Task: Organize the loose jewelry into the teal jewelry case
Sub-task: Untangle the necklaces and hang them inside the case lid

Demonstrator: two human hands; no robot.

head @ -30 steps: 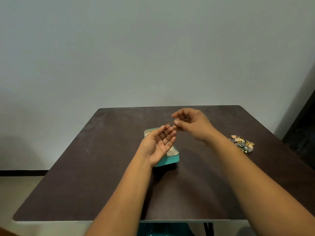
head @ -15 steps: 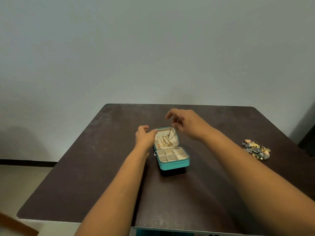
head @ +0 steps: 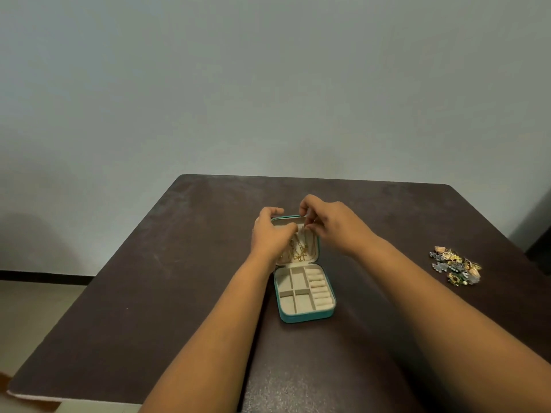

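Note:
The teal jewelry case (head: 304, 318) lies open in the middle of the dark table, its cream compartments bare and its lid raised at the far side. Several gold necklaces (head: 299, 252) hang against the lid's lining. My right hand (head: 329, 224) pinches the top of a thin gold chain at the lid's upper edge. My left hand (head: 269, 234) curls over the lid's left side, its thumb and fingers meeting at the same chain. A pile of loose jewelry (head: 454, 265) lies on the table at the far right, apart from both hands.
The dark brown table (head: 149, 293) ends close to me at a pale front edge and at its left edge drops to a light floor. A grey wall rises behind it. A dark object stands at the right border of the view.
The case, hidden under my left hand a second ago, now lies open. My right hand brought the chain down to the lid. My left hand moved from the lid's left edge onto the chain.

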